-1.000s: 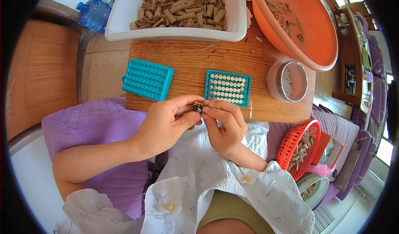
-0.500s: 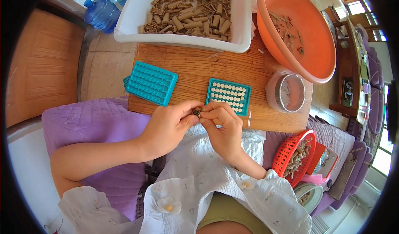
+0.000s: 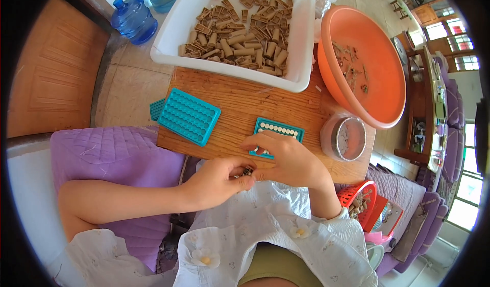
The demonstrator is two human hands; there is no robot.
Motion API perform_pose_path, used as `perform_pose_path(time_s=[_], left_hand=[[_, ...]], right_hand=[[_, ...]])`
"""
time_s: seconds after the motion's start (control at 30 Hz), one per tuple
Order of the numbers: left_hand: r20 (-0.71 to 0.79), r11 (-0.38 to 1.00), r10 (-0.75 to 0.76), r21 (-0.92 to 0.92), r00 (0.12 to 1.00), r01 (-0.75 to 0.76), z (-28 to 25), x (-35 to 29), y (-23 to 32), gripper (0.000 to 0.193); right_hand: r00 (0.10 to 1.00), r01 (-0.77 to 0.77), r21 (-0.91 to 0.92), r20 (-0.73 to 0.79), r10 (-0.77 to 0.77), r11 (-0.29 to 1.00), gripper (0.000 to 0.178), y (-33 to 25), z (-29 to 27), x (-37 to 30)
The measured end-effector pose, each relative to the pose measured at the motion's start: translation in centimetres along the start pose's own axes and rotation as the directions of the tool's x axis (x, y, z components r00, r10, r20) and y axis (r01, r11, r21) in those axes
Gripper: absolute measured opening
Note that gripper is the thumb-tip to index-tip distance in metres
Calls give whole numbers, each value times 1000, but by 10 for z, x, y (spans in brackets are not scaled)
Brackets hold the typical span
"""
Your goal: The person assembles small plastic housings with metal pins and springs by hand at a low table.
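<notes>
My left hand (image 3: pixel 217 182) is closed, pinching a small dark metallic piece (image 3: pixel 247 171) between thumb and fingers just off the table's front edge. Above and to the right of it, my right hand (image 3: pixel 296 159) reaches over a teal tray (image 3: pixel 256 127) that holds rows of small white round discs (image 3: pixel 278 129). Its fingers are curved but spread from the thumb, and I see nothing between them. The hand hides the lower rows of the tray. The right thumb lies close to the metallic piece.
Another teal tray (image 3: pixel 189 116) with round hollows sits left on the wooden table (image 3: pixel 232 113). Behind are a white bin (image 3: pixel 168 57) of brown pieces and an orange basin (image 3: pixel 377 62). A clear tub (image 3: pixel 343 137) stands right, above a red basket (image 3: pixel 367 210) of scraps.
My right hand has left the metallic piece and moved up and right over the tray of discs, its fingers opening. My left hand keeps the piece, slightly lower in view.
</notes>
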State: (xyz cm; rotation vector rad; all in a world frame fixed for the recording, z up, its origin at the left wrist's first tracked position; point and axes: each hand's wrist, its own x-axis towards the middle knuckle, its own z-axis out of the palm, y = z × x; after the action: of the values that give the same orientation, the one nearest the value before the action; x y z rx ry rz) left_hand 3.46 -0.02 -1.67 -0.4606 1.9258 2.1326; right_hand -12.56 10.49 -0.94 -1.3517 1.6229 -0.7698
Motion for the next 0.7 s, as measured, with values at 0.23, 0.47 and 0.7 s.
perform_pose_path(time_s=[0.23, 0.47, 0.7], left_hand=[[47, 910, -178, -371, 983, 183, -2, -2, -9, 17], [97, 986, -113, 134, 989, 99, -7, -2, 11, 19], [70, 993, -93, 74, 993, 88, -15, 3, 11, 21]], right_hand=[[908, 155, -140, 410, -85, 978, 45, -17, -88, 60], [965, -178, -198, -228, 131, 964, 27, 28, -201, 153], [895, -300, -379, -429, 121, 875, 21, 107, -251, 226]])
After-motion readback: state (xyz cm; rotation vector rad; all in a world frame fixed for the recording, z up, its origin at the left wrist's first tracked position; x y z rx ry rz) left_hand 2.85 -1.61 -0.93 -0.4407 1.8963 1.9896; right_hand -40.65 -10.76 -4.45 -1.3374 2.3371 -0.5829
